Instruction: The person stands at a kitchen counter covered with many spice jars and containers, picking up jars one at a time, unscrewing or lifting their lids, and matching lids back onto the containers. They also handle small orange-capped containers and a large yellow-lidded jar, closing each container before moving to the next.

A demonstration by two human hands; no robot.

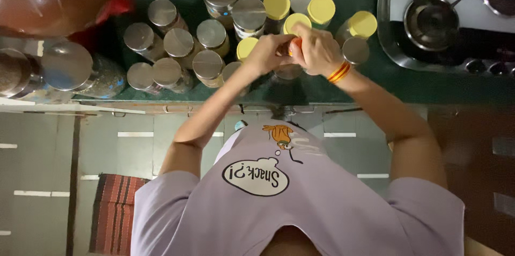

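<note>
Looking from the left, a large steel-lidded glass jar [68,66] stands at the edge of the dark green tabletop [322,92], and beside it a tight cluster of steel-lidded jars [179,44] sits shoulder to shoulder, lids up, packed close as stored things are so each can be picked out from above. Next comes the left hand [266,52], its grip curled shut around a small orange object [294,46], steadying it from the side. The right hand [317,49], with red and yellow bangles [339,72] at the wrist, closes over the same object from the top, fingers bent down on it; the two grips meet there, so the thing is held between them just above the tabletop, among the yellow-lidded jars [321,9]. What kind of object it is cannot be told, as the fingers hide most of it. Further right, a steel stove tray [387,31] carries a small dark saucepan [432,20] on a burner, well apart from the hands.
</note>
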